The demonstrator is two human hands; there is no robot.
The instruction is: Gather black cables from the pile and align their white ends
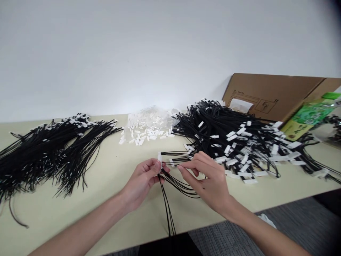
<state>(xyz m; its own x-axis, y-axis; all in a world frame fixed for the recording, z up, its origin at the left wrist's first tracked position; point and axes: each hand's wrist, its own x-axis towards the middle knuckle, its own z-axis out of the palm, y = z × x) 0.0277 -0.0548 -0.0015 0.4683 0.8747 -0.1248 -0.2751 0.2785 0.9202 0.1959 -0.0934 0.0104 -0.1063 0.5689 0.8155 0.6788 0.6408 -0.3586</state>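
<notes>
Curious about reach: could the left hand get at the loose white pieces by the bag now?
Probably not without letting go: the left hand pinches a white connector, though the way to the loose pieces looks open.

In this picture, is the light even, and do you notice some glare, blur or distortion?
Head view: soft, fairly even light on the wall; darkened upper-right corner; slight shine on the plastic bag; fine detail soft on the white connector in the left hand; bottle perhaps stretched by the lens.
</notes>
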